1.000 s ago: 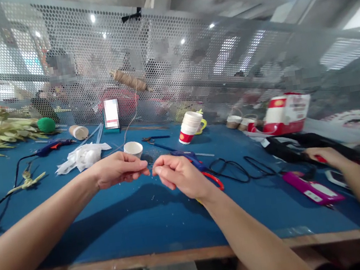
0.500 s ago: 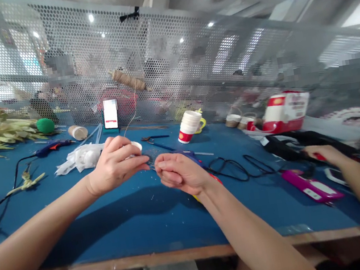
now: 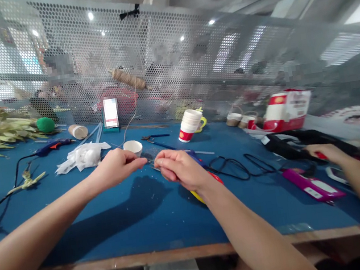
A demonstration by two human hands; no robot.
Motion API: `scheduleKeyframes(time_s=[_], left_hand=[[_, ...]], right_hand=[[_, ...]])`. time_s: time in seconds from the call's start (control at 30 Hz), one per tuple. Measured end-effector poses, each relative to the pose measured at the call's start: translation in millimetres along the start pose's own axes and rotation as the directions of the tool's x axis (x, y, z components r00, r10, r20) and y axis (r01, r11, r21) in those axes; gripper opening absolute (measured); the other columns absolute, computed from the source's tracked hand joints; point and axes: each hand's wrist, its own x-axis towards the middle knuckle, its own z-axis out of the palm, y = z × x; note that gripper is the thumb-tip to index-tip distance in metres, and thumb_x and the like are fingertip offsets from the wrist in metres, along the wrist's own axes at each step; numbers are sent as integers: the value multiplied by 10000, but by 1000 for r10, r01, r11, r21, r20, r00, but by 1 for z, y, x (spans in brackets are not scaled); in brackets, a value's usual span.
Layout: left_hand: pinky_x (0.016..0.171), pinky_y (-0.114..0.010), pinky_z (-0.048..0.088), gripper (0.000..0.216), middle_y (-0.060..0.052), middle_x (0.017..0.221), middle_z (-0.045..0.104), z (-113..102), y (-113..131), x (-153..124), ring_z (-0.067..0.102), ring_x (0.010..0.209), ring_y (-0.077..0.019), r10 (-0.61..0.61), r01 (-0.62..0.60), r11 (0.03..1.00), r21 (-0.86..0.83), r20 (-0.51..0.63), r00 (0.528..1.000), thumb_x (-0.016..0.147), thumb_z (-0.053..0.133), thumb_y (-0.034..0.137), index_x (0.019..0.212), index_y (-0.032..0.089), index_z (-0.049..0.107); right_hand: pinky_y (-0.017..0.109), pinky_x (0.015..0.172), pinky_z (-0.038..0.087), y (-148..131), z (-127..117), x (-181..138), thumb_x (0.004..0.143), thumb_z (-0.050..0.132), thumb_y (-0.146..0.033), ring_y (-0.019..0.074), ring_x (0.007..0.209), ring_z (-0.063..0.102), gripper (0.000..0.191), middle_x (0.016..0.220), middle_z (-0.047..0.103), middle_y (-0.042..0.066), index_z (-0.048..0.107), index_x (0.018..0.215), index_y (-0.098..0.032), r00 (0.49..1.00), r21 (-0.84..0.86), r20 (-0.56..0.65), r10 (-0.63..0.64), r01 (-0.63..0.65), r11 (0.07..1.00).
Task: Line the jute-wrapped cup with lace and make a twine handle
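My left hand (image 3: 116,166) is closed, thumb and fingers pressed together, just in front of a small white cup (image 3: 133,148) on the blue table. Facing it, my right hand (image 3: 178,166) is also closed, its thumb against the curled fingers. Something thin shows at the right fingertips, too small to name. Twine (image 3: 135,111) hangs from a spool (image 3: 129,79) on the mesh and runs down toward the cup. Behind my right hand lies a blue glue gun (image 3: 195,157), partly hidden. A red and yellow thing (image 3: 198,197) shows under my right wrist.
Crumpled white material (image 3: 85,156) and another glue gun (image 3: 53,147) lie left. Pliers (image 3: 155,136), stacked paper cups (image 3: 190,125) and a phone on a stand (image 3: 111,113) are farther back. A co-worker's hand (image 3: 326,152) works at right near a purple object (image 3: 312,184).
My left hand has come down and off the white cup, which now shows fully behind it. Its raised fingers have folded in. My right hand has barely moved.
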Motion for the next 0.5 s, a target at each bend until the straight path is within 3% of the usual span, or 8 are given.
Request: scheduleKeyframes(time_s=[0.07,0.13,0.2,0.33,0.43,0.5], left_hand=[[575,-253,386,342,-41,606,591,-8,0,0,498,606,-131,253,-208,930,303,-118,960,820,471,382,650,139,639],[645,-269,419,283,-62,729,630,-20,-1,1,529,692,-143,525,-434,789,435,-109,844,861,419,279,778,150,657],[684,-273,435,247,-61,794,644,-33,-3,2,535,744,-141,673,-550,674,493,-101,733,869,419,232,844,171,657],[716,-299,428,168,-49,858,658,-39,-6,2,533,781,-148,766,-587,546,597,-72,639,826,526,282,911,207,650],[664,-279,392,160,-11,846,672,-27,-7,1,533,768,-137,816,-588,446,675,-36,577,818,548,292,946,243,631],[662,-287,359,147,16,819,680,-17,-7,-1,530,748,-133,849,-536,409,738,-92,521,814,560,293,945,263,619]], right_hand=[[172,335,168,3,-6,6,744,508,-190,37,305,229,101,324,355,-104,529,654,-152,997,230,27,75,-80,970],[159,316,153,4,-11,10,736,510,-164,34,299,193,115,309,320,-109,519,621,-150,987,371,106,120,-152,916],[145,306,155,3,-13,10,737,506,-145,32,304,173,137,306,305,-109,509,600,-147,972,443,193,134,-209,872],[121,295,169,1,-14,8,747,495,-126,28,308,145,143,307,296,-112,519,607,-138,942,482,302,143,-281,830],[114,295,180,1,-13,7,757,489,-125,28,306,144,142,308,287,-115,532,621,-132,929,472,338,154,-309,826],[111,296,184,2,-13,7,764,487,-126,28,307,148,144,311,287,-114,536,629,-131,923,465,351,154,-315,827]])
